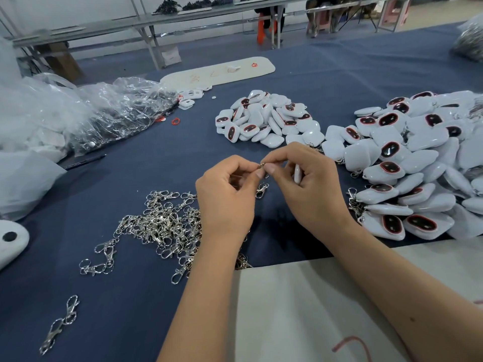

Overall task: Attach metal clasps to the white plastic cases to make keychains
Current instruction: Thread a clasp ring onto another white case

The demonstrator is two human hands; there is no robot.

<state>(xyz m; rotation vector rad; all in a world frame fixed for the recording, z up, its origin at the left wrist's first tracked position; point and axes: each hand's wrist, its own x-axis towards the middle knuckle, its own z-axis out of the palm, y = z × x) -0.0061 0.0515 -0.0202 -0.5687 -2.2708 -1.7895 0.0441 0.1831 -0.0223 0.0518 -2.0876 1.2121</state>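
Dark blue cloth (156,158) covers the wide worktable, and grey metal benches (162,19) run along the far wall with dark bundles stacked on top. At the near edge a pale board (300,309) lies over the cloth under the person's forearms.

Both hands meet above the middle of the table. The left hand (227,197) has its fingers curled, pinching a small metal ring (260,165) at thumb and fingertip. The right hand (311,184) pinches the same ring from the other side, and a white plastic case (297,175) is tucked edge-on in its curled fingers. A clasp (262,190) dangles just below the ring.

A loose pile of metal clasps (162,226) lies left of the left wrist, with 1 stray pair (60,325) nearer the front-left corner. 2 heaps of white cases sit beyond and beside the hands: a small heap (269,118) straight ahead, a large heap (418,163) crowding the right edge, some there with clasps on. Crumpled clear plastic bags (86,113) fill the far left, and a long white tray (219,71) lies beyond them.

Bare cloth stays open between the clasp pile and the bags, and directly in front of the hands
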